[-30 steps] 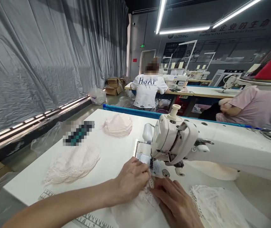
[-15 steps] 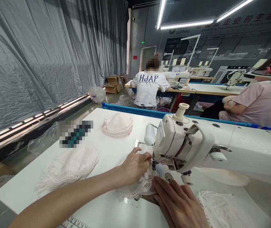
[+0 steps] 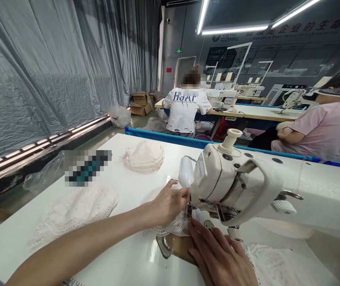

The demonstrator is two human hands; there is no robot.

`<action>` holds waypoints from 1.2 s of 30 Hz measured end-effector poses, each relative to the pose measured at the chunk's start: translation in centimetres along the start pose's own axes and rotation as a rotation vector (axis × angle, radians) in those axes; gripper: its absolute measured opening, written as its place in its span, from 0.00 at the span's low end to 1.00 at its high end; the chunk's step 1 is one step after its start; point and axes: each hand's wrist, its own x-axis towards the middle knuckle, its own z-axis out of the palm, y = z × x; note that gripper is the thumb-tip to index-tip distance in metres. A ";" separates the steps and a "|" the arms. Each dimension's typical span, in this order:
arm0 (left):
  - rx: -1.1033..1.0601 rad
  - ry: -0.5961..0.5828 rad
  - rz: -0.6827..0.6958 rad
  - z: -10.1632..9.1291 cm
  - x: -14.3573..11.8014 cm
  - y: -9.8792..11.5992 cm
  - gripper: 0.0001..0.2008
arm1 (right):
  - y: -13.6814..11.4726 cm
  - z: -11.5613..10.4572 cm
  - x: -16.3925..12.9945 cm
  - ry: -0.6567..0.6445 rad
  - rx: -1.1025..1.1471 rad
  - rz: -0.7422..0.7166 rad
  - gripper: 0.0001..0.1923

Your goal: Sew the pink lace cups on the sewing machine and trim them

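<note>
A white lace-edged fabric piece [image 3: 170, 229] lies under the needle area of a white sewing machine [image 3: 217, 186]. My left hand [image 3: 170, 204] rests on it left of the presser foot [image 3: 189, 210], fingers bent and closed on the cloth; the fingertips are partly hidden by the machine head. My right hand [image 3: 220, 254] lies flat in front of the needle, fingers stretched out, its fingertips at the near right edge of the fabric. A brown, shiny plate [image 3: 180, 247] shows between the fabric and my right hand.
Pale stacked fabric cups [image 3: 144, 156] lie at the back left, and lace-edged pieces [image 3: 77, 210] lie nearer. More white lace [image 3: 277, 262] is at the right. A blurred dark item [image 3: 88, 169] sits by the left edge. Two people work beyond the blue rail [image 3: 164, 137].
The lace fabric has moved away from me under the machine, uncovering more of the brown plate. Both hands stay close to the needle. The view has shifted slightly.
</note>
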 end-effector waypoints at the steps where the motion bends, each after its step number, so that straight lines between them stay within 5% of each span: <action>1: 0.011 0.003 -0.005 -0.1 -0.1 0.1 0.10 | -0.1 0.0 0.0 0.004 0.006 0.009 0.19; 6: 0.123 0.083 -0.049 -0.3 -1.9 2.5 0.12 | -0.3 -0.2 -0.1 0.023 0.079 0.037 0.17; 11: 0.357 0.253 0.081 0.1 -4.7 6.1 0.09 | -0.4 -0.3 -0.1 0.039 0.130 0.032 0.17; 17: 0.416 0.311 0.065 0.9 -5.0 6.6 0.10 | -0.5 -0.4 -0.2 0.044 0.155 0.035 0.15; 24: 0.441 0.279 0.032 1.4 -5.2 6.9 0.06 | -0.8 -1.0 0.4 0.116 0.160 0.042 0.16; 33: 0.523 0.153 -0.041 -0.2 -6.3 6.9 0.06 | -0.4 -0.9 0.1 0.102 0.200 0.089 0.11; 36: 0.353 0.084 -0.011 -0.4 -6.9 7.5 0.05 | -0.6 -1.0 0.1 0.074 0.250 0.151 0.09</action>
